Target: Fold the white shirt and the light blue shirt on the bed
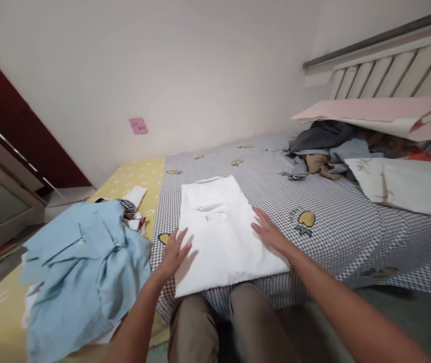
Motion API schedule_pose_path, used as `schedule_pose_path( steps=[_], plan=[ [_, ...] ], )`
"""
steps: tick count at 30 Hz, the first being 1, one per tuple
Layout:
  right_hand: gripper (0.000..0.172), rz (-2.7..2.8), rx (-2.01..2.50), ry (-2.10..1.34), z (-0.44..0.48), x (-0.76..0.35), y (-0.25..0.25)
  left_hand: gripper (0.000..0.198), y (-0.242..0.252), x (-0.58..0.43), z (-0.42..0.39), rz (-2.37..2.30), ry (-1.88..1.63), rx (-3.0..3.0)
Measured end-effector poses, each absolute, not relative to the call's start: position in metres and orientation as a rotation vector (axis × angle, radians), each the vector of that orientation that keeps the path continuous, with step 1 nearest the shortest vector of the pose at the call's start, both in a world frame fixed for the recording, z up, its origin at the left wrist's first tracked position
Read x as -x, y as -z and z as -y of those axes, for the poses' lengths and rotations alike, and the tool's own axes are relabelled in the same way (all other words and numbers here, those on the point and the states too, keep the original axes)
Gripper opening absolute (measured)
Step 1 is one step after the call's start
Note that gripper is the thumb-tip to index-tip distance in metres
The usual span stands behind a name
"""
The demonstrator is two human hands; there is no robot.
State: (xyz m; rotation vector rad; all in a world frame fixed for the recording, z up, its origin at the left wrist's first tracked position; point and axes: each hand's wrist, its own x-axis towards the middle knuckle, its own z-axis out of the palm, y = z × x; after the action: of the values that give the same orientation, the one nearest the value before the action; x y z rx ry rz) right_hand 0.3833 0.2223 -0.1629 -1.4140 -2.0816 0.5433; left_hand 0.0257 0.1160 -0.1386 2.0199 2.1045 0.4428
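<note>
Just past the khaki-trousered knees, the left hand and right hand sit at opposite long edges of a folded white garment, which lies flat on a checked bedsheet printed with yellow pineapples. The work in hand looks like smoothing this fold; each grip is spread wide, pinching nothing. A crumpled pale blue shirt lies beside the left hand on yellow bedding. Farther off are a heap of grey and blue clothes, a white pillow and a pink board. A pink note on the wall carries marks too small to read; no brand shows.
</note>
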Motion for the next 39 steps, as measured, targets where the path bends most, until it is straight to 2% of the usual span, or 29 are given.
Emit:
schedule_pose_path(
  steps=[4,7,9,12,15,18,20,22,24,26,29,32,36,39],
  plan=[
    [0.070,2.249,1.216,-0.141,-0.165,-0.448,0.175,0.063,0.159,0.001,-0.036,-2.196,-0.605,-2.409],
    [0.069,2.389,1.072,0.110,-0.131,-0.475,0.204,0.081,0.179,0.003,0.005,-2.217,-0.414,-2.620],
    [0.069,2.394,1.023,0.221,-0.122,-0.474,0.223,0.083,0.187,-0.002,0.011,-2.243,-0.287,-2.641],
    [0.066,2.330,1.088,0.307,-0.126,-0.458,0.242,0.075,0.193,-0.010,0.000,-2.273,-0.252,-2.640],
    [0.065,2.320,1.178,0.324,-0.141,-0.448,0.253,0.085,0.197,-0.011,-0.014,-2.269,-0.223,-2.604],
    [0.071,2.339,1.224,0.261,-0.157,-0.451,0.257,0.094,0.201,-0.004,-0.025,-2.261,-0.186,-2.588],
    [0.071,2.359,1.232,0.157,-0.168,-0.454,0.254,0.088,0.201,0.002,-0.034,-2.220,-0.246,-2.626],
    [0.067,2.380,1.229,0.033,-0.176,-0.454,0.246,0.070,0.196,0.005,-0.047,-2.143,-0.342,-2.665],
    [0.063,2.365,1.228,-0.049,-0.181,-0.453,0.234,0.042,0.186,0.006,-0.061,-2.079,-0.420,-2.654],
    [0.060,2.317,1.228,-0.066,-0.179,-0.452,0.219,0.027,0.174,0.007,-0.069,-2.069,-0.499,-2.595],
    [0.055,2.231,1.219,-0.014,-0.166,-0.459,0.196,0.028,0.150,0.008,-0.062,-2.031,-0.589,-2.553],
    [0.041,2.184,1.182,-0.023,-0.141,-0.478,0.173,0.031,0.124,0.003,-0.024,-1.908,-0.649,-2.586],
    [0.020,2.144,1.131,-0.364,-0.107,-0.505,0.144,0.042,0.094,-0.013,0.039,-1.720,-0.853,-2.576],
    [0.036,1.955,1.094,-0.731,-0.094,-0.512,0.125,0.039,0.078,-0.022,0.064,-1.597,-0.928,-2.341]
  ],
)
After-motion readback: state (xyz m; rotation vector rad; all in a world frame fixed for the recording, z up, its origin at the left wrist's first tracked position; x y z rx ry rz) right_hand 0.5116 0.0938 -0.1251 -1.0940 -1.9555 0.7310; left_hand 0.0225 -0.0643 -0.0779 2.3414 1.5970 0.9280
